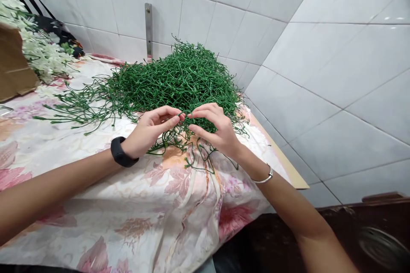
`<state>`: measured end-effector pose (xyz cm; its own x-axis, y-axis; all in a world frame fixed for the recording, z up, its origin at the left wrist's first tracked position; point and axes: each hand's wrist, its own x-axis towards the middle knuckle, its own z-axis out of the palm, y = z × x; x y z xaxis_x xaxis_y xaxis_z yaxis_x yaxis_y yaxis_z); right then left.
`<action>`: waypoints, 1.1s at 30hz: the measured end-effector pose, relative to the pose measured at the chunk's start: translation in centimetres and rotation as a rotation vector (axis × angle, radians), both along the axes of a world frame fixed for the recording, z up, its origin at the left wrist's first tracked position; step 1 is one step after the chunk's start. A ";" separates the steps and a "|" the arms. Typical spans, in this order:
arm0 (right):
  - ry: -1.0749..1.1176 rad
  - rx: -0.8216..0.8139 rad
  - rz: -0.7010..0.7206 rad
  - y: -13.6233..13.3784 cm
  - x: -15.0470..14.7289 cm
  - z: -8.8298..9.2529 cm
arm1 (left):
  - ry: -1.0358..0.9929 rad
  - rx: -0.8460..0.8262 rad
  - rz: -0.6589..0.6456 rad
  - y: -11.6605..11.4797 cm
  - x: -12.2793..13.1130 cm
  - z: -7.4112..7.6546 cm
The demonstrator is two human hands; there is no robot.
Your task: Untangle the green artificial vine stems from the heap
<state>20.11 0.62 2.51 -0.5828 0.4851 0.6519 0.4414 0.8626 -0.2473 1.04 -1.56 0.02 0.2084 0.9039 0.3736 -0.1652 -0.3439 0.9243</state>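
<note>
A large heap of thin green artificial flower stems lies tangled in front of me. At its near edge my left hand pinches a green stem between thumb and fingertips. My right hand is just beside it, fingertips almost meeting the left ones. Its thumb and fingers are apart, and I see nothing gripped between them. Several loose stems hang below both hands on the cloth. Other stems stretch out from the heap to the left.
A flowered tablecloth covers the table and drapes over its front. White artificial flowers and a brown cardboard piece are at the left. White tiled walls stand behind and to the right. A metal bracket rises behind the heap.
</note>
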 end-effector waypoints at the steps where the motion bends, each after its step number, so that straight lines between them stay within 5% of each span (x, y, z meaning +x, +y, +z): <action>1: -0.020 -0.001 0.015 0.0 -0.1 -0.1 | 0.014 0.006 -0.004 0.0 0.0 0.0; 6: -0.033 0.005 0.013 0.1 -0.1 -0.4 | 0.113 0.020 0.049 -0.1 0.0 0.0; 13: 0.052 0.044 0.065 0.0 -0.1 -0.3 | 0.365 0.317 0.271 -0.1 -0.3 0.2; 33: 0.040 -0.148 0.137 -0.3 -0.2 -1.1 | 0.350 0.214 0.101 -0.5 -0.1 0.4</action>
<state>19.95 0.31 1.40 -0.6250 0.4951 0.6036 0.3095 0.8670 -0.3906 0.91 -2.08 0.43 0.2704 0.8361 0.4773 0.1910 -0.5325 0.8246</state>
